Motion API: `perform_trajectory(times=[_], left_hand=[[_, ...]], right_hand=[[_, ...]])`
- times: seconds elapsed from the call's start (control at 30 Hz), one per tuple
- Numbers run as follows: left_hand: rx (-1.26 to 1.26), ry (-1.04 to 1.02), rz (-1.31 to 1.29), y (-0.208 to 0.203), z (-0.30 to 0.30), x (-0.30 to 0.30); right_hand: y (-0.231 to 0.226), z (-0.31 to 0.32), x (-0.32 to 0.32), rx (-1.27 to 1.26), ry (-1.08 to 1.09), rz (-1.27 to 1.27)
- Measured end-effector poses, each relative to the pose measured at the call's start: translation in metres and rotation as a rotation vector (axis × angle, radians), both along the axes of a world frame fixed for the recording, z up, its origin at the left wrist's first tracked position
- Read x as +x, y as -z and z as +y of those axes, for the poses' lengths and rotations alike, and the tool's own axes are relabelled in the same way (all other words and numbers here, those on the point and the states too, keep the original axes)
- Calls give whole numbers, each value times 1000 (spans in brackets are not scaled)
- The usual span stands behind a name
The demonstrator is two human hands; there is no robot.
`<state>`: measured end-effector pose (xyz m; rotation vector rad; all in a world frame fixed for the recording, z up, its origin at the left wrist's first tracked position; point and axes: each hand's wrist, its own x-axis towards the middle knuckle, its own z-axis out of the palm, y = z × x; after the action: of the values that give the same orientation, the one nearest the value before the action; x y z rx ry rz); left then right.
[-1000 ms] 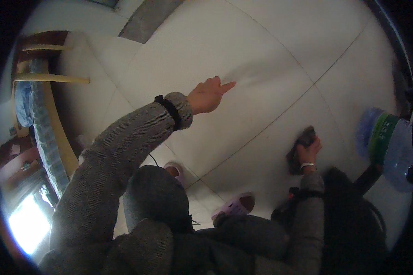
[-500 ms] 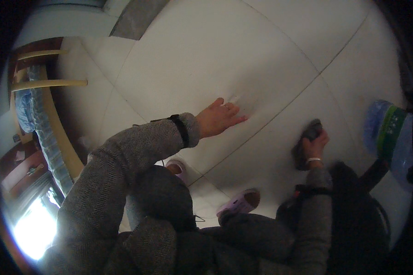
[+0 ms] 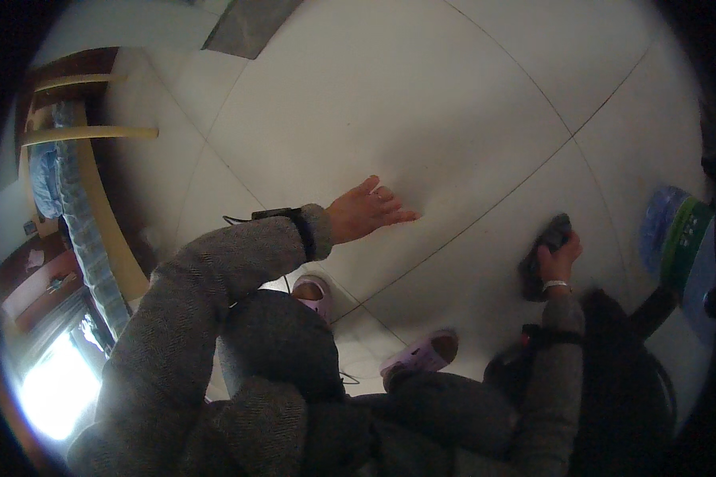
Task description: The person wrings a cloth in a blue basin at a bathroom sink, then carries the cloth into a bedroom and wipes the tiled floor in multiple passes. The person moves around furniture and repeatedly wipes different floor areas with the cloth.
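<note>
My left hand [image 3: 368,213] reaches out over the pale tiled floor [image 3: 310,111] in the middle, fingers apart and nothing visible in them. I cannot tell whether its fingertips touch the tiles. On the right, my right hand [image 3: 561,258] is closed around a dark grey, crumpled cloth [image 3: 541,253]. The cloth's upper end sticks out past my fingers, and its lower part hangs beside my wrist. Part of it is hidden by my hand. Both arms wear grey tweed sleeves with dark bands at the wrists.
Below are my feet in pink clogs [image 3: 429,352]. A large clear-blue plastic package with a green band [image 3: 686,238] stands at the right edge beside a dark bag-like shape [image 3: 620,374]. Wooden furniture with curved pale bars [image 3: 91,133] stands at left. A grey slab [image 3: 247,28] lies at the top.
My left hand has drawn slightly left and down, with its fingers still spread. My right hand and the grey cloth have shifted a little to the right. The whole view has moved slightly.
</note>
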<state>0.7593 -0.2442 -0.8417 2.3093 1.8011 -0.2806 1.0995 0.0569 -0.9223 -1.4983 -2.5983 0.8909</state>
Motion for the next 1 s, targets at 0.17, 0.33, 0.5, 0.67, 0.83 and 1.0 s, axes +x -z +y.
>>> perform_trajectory(times=[0.17, 0.33, 0.5, 0.67, 0.83, 1.0], left_hand=[[160, 31, 72, 11, 17, 8], [73, -37, 154, 10, 24, -3], [-34, -199, 89, -2, 12, -36], [-63, -199, 76, -11, -21, -41], [-46, -148, -27, -1, -29, -24], [94, -115, 8, 9, -6, -14]], right_hand=[[-2, 0, 2, -45, 2, 23], [-2, -1, 2, -62, 26, 11], [-1, 1, 2, -92, 66, -20], [2, 3, 4, -25, -34, -28], [6, 4, 6, -33, -18, -25], [5, 5, 8, -72, 11, -49]])
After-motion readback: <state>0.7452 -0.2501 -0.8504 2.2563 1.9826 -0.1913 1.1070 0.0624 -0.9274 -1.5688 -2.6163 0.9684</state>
